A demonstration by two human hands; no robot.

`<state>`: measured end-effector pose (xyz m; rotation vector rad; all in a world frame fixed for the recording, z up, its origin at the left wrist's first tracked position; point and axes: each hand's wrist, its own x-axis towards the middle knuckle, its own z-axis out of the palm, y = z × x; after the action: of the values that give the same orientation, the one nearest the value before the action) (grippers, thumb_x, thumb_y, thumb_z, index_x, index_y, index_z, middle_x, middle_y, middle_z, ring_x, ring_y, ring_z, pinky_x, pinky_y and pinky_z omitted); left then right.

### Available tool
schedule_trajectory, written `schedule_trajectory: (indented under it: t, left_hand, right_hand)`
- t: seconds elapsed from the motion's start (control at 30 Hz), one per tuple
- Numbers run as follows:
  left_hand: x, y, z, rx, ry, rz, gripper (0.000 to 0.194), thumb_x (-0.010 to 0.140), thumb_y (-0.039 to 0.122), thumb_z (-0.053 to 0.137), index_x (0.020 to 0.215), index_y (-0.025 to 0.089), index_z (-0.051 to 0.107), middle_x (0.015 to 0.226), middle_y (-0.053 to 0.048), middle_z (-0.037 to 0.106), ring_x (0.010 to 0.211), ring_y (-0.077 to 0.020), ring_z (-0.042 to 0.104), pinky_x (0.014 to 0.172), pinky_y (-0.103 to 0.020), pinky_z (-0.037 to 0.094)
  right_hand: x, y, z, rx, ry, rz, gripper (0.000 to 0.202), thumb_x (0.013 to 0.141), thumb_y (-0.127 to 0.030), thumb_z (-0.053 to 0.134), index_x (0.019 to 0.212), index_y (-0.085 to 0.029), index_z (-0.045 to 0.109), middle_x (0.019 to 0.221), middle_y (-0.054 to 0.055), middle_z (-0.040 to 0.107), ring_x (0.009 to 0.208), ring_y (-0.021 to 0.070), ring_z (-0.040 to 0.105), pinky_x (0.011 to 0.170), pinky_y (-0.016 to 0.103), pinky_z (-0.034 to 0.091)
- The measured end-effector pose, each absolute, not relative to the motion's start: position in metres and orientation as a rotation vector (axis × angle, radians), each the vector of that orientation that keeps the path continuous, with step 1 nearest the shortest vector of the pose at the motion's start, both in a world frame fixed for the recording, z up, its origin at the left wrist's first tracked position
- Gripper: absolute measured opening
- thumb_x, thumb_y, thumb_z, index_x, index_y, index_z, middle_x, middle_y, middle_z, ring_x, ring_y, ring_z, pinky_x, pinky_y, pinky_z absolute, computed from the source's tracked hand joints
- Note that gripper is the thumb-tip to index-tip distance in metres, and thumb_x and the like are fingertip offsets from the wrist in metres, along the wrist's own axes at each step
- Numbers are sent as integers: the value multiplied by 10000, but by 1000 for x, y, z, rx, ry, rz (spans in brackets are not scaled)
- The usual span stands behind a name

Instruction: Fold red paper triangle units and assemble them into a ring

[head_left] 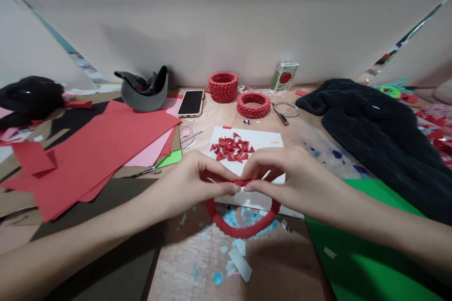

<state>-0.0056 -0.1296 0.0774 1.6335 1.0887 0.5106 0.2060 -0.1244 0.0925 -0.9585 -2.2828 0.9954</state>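
Note:
Between both hands is a red folded-paper ring (243, 232), held up over the table with its near side hanging lower. My left hand (203, 176) pinches the ring's far edge between thumb and fingers. My right hand (277, 174) grips the same edge, its thumb tip almost meeting the left one. The fingers partly hide the far side of the ring. Just beyond them, a pile of small red folded paper triangles (232, 147) lies on a white sheet (271, 138).
Two finished-looking red paper rings, one taller (223, 88) and one lower (253, 106), stand at the back. Nearby are a phone (191, 103), a juice carton (285, 76), a tape roll (286, 109) and a cutter (281, 115). Red paper sheets (106, 146) lie left; dark cloth (370, 136) lies right.

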Motion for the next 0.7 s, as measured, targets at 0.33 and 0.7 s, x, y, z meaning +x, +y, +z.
schedule_trajectory:
  t: [0.33, 0.7]
  left_hand:
    - [-17, -108, 81, 1417, 929, 363, 296, 734, 265, 757, 1019, 210, 697, 1005, -37, 709, 932, -187, 658, 842, -312, 516]
    - [-20, -101, 73, 1379, 954, 401, 167, 740, 293, 733, 858, 176, 742, 861, -49, 720, 807, -156, 651, 803, -287, 515]
  right_hand:
    - [223, -81, 93, -1086, -1980, 1319, 177, 680, -297, 766, 784, -176, 690, 764, 18, 692, 700, 147, 663, 635, 269, 545]
    - [227, -73, 88, -1068, -1736, 1391, 354, 746, -445, 723, 1018, -219, 702, 1054, 65, 708, 947, 204, 666, 801, 323, 550]
